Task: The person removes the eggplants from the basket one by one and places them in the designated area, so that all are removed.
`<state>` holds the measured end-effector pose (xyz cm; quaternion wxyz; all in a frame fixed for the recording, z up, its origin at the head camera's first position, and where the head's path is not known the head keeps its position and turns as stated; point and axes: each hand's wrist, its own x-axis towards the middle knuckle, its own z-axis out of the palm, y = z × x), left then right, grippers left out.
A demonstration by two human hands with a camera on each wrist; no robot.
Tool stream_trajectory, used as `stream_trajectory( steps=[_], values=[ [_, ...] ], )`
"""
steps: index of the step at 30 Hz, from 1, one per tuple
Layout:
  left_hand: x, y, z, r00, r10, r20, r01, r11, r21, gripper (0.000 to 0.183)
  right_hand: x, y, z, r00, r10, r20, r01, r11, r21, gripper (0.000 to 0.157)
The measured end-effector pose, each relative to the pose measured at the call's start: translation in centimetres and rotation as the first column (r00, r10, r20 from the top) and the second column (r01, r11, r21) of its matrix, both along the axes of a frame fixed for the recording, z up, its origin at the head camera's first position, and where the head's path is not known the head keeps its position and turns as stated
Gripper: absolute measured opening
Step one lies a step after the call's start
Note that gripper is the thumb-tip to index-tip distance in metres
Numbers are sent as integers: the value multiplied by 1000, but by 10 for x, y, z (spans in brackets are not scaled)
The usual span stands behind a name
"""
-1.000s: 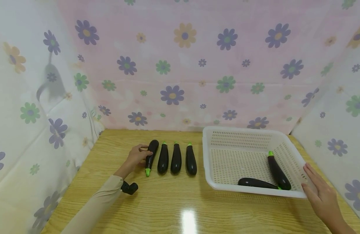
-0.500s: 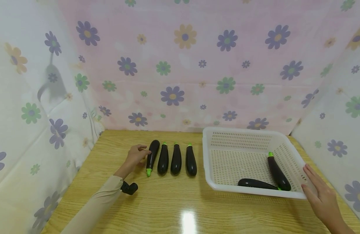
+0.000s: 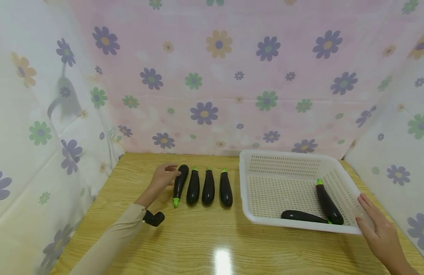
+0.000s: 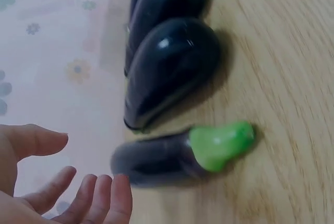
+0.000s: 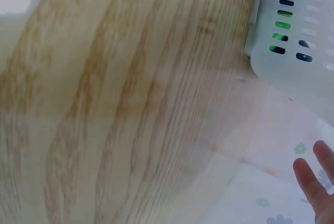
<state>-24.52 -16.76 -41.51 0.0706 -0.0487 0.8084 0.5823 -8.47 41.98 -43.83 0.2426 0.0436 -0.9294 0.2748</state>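
Note:
My left hand [image 3: 162, 177] hovers at the left side of the leftmost eggplant [image 3: 181, 182], near its rounded far end. In the left wrist view its thumb and fingers [image 4: 121, 198] are spread, with nothing held between them. That eggplant lies with its green stem toward me. To its right lie a second eggplant [image 3: 193, 187], a third eggplant [image 3: 208, 187] and another eggplant [image 3: 226, 190], stems pointing away. My right hand [image 3: 384, 233] rests at the right front corner of a white plastic basket [image 3: 244, 191], its fingers fairly straight along the outside of the rim.
Inside the basket lie one eggplant [image 3: 328, 202] along the right side and one eggplant [image 3: 302, 216] by the front wall. The wooden table [image 3: 198, 240] is bounded by flowered cloth [image 3: 232, 95] behind and at both sides. A black wrist device [image 3: 154, 218] sits on my left wrist.
My left hand has let go of the leftmost eggplant and moved a little farther from me, toward its rounded end. That eggplant has shifted slightly right. The right hand and basket stay put.

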Motion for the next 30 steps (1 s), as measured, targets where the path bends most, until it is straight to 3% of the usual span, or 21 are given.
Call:
stream_trajectory(
  steps=[14, 23, 30],
  values=[
    [8, 36, 28, 982, -186, -25, 188, 975, 120, 35, -2, 3, 1, 1000, 10, 22, -12, 997, 73, 60],
    [17, 71, 53, 948, -316, -41, 318, 934, 162, 32, -7, 2, 9, 998, 39, 48, -43, 995, 86, 63],
    [22, 90, 64, 907, -418, -54, 421, 891, 172, 33, -5, 2, 9, 993, 79, 90, -86, 994, 69, 61]
  ],
)
